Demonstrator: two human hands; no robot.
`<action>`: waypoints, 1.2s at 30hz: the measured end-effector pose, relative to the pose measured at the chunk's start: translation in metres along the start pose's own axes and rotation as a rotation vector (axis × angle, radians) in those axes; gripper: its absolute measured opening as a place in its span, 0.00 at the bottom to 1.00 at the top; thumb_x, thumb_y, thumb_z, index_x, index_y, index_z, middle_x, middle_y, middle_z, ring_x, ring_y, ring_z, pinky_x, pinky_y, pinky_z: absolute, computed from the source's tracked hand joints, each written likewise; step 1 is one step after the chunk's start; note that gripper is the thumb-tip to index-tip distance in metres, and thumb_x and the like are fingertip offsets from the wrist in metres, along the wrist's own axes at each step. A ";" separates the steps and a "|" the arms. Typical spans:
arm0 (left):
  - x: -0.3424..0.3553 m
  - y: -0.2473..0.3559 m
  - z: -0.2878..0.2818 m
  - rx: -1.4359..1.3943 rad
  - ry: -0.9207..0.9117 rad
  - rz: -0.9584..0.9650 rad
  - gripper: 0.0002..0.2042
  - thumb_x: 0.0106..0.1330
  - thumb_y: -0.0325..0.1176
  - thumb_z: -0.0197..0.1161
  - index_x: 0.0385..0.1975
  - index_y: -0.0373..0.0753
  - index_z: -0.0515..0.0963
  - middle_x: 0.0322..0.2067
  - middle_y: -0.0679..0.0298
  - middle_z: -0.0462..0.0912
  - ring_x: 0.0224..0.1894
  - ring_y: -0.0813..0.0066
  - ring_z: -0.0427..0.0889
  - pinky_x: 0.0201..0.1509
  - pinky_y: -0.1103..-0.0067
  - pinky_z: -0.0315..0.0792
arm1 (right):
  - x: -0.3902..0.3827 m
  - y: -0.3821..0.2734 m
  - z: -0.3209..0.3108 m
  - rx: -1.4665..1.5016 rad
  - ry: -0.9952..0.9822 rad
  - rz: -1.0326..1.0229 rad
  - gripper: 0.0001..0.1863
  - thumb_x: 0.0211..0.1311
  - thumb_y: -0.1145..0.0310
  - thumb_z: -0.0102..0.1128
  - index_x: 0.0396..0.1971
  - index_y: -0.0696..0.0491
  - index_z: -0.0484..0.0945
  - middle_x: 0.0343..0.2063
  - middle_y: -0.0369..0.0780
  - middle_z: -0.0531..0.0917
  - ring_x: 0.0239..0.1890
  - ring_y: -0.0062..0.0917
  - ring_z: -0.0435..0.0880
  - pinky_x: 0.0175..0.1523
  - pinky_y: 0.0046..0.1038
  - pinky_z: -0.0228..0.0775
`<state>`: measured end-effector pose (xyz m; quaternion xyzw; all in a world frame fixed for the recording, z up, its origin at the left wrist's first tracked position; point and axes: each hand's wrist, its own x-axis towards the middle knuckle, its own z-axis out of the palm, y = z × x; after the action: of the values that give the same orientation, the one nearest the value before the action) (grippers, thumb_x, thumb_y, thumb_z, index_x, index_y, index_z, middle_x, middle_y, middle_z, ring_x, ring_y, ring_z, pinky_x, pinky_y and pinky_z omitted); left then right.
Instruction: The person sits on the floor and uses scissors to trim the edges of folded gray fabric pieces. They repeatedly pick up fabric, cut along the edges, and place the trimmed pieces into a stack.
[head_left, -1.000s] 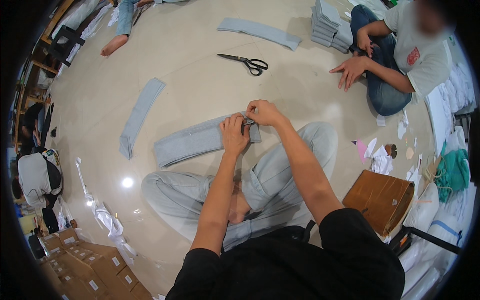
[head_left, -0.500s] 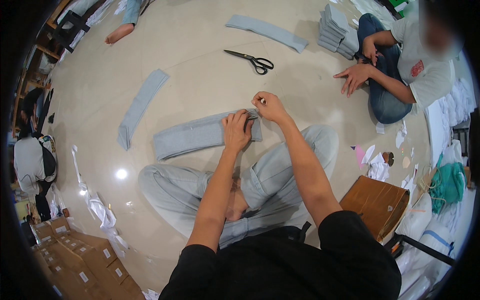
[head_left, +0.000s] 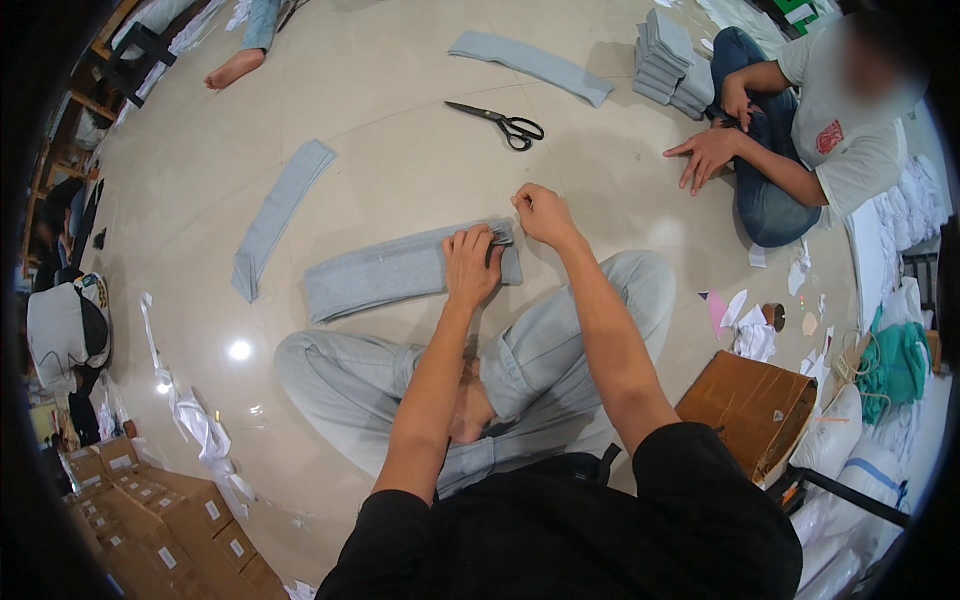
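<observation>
One folded grey cloth [head_left: 375,272] lies, in the head view, on the near side of the black scissors [head_left: 503,125], its right end grasped by the left hand [head_left: 470,262], while the right hand [head_left: 543,214], just nearside of the scissors, is clenched, any contents indiscernible.

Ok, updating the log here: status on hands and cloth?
Left hand on folded gray cloth. Right hand curled, beside its right end. Scissors farther out, apart from cloth.
</observation>
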<state>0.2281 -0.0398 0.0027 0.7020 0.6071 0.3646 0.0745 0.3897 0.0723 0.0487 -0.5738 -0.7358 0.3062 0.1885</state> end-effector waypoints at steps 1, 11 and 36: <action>-0.001 -0.001 0.000 0.002 0.001 0.007 0.13 0.62 0.34 0.70 0.44 0.40 0.79 0.49 0.63 0.81 0.51 0.60 0.75 0.57 0.64 0.62 | 0.001 0.001 -0.001 -0.069 -0.008 0.031 0.12 0.65 0.62 0.60 0.35 0.54 0.86 0.35 0.46 0.90 0.38 0.45 0.88 0.47 0.45 0.78; -0.005 0.004 0.000 -0.043 -0.013 0.019 0.18 0.52 0.39 0.73 0.41 0.41 0.77 0.45 0.62 0.80 0.49 0.59 0.75 0.54 0.64 0.64 | -0.006 0.015 0.006 -0.036 -0.146 -0.066 0.10 0.59 0.65 0.66 0.38 0.52 0.88 0.37 0.43 0.91 0.41 0.40 0.90 0.48 0.41 0.80; -0.003 0.008 -0.001 0.014 -0.004 0.011 0.19 0.50 0.39 0.72 0.41 0.40 0.79 0.48 0.64 0.82 0.47 0.61 0.75 0.56 0.64 0.64 | -0.002 0.004 -0.005 0.010 -0.372 0.023 0.09 0.64 0.65 0.66 0.34 0.55 0.89 0.30 0.44 0.90 0.32 0.34 0.88 0.41 0.36 0.78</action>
<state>0.2342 -0.0446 0.0067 0.7066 0.6058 0.3592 0.0689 0.3959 0.0719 0.0498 -0.5147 -0.7498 0.4130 0.0486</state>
